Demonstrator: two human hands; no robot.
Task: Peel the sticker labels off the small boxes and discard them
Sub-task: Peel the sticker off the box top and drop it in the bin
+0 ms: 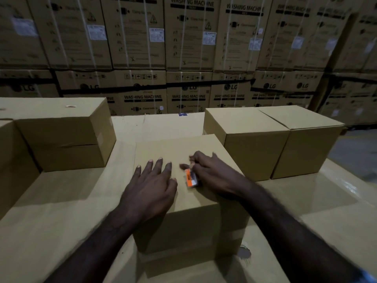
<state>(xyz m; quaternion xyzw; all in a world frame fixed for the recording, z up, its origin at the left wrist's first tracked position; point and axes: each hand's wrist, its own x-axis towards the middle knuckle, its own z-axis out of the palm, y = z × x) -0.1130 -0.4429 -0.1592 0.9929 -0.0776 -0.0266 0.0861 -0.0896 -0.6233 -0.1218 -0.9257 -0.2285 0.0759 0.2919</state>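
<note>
Warehouse, washing-machine cartons point(189, 37) behind: left hand point(152, 184) flat, fingers straight, on middle box point(183, 148), right hand point(210, 172) pinching orange label point(191, 178) half-lifted off its top; discard pending, other boxes show no labels from here

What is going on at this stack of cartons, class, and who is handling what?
A person is working at a plain cardboard box that stands on a surface of larger cartons. The left hand lies flat on the box top with fingers spread, steadying it. The right hand pinches an orange and white sticker label that is lifting off the top. Similar boxes stand to the left and to the right, and washing machine cartons are stacked behind.
</note>
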